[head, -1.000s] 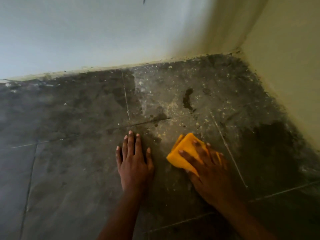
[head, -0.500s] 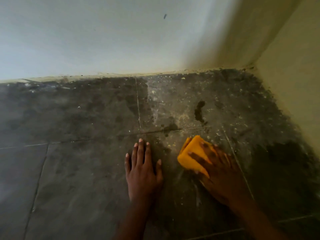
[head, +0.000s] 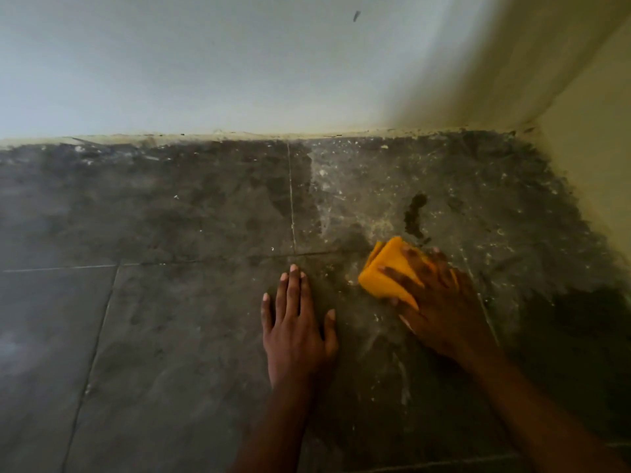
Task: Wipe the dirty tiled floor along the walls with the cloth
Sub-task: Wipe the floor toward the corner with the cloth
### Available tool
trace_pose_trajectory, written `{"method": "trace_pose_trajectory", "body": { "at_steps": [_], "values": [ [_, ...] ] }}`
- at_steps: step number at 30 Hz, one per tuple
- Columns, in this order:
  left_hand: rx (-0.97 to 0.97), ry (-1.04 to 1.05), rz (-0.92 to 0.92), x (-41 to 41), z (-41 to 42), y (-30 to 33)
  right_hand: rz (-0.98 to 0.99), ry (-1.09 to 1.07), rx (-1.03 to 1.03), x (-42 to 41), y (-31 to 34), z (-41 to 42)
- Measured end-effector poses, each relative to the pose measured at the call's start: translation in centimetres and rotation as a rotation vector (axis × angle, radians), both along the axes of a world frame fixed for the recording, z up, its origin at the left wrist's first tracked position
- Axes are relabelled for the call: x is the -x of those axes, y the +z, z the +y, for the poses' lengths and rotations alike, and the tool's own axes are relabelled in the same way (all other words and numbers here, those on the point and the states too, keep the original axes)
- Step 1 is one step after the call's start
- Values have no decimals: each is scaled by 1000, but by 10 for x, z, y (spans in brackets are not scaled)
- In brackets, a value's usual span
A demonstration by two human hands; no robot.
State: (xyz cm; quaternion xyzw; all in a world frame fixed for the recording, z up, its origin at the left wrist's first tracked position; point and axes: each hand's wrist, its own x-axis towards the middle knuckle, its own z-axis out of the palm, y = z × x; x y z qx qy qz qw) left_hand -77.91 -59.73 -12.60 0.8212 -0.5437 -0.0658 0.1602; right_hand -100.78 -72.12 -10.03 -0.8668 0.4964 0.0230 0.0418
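Note:
A folded yellow cloth lies on the dark grey tiled floor near a room corner. My right hand presses down on the cloth with straight spread fingers that cover its right half. Just left of it, my left hand rests flat on the tile, fingers straight and pointing toward the back wall. Pale dust and crumbs are scattered over the tile beyond the cloth, and a dark wet blotch sits just past it.
A pale back wall meets the floor along a grimy edge. A yellowish side wall closes the corner at the right. A darker wet patch spreads over the floor by the side wall. Grout lines cross the tiles.
My right hand has slid the cloth forward toward the back wall, closer to the dark blotch. My left hand stays planted flat. The view has shifted, showing more wall.

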Motion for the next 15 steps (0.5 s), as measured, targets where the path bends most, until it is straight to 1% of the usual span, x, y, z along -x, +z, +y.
{"method": "trace_pose_trajectory", "body": {
  "at_steps": [2, 3, 4, 6, 7, 9, 10, 11, 12, 14, 15],
  "values": [
    [-11, 6, -10, -1, -1, -2, -72, -191, 25, -36, -11, -23],
    [-11, 11, -17, -1, -1, -3, -126, -240, 5, -64, -14, -32],
    [2, 18, -28, -1, 0, -5, -156, -228, -16, -89, -16, -37],
    [7, 33, -38, -3, 1, -11, -152, -74, 17, -122, -23, -34],
    [0, 21, -34, -3, 1, -10, -129, 18, 19, -120, -24, -23],
    [16, 16, -18, -2, 2, -6, -94, 163, 11, -91, -20, 7],
    [19, 16, -16, -2, 2, -6, -93, 169, -3, -67, -18, 22],
    [11, 15, -14, -2, 1, -4, -84, 138, -9, -40, -15, 30],
    [2, 8, -12, -2, 1, -1, -63, 59, -5, -15, -11, 28],
    [6, -1, -26, -3, -1, 1, -53, -193, 13, 12, -6, 3],
    [10, 1, -33, -2, -2, -1, -76, -317, 11, 10, -7, -17]
  ]
}}
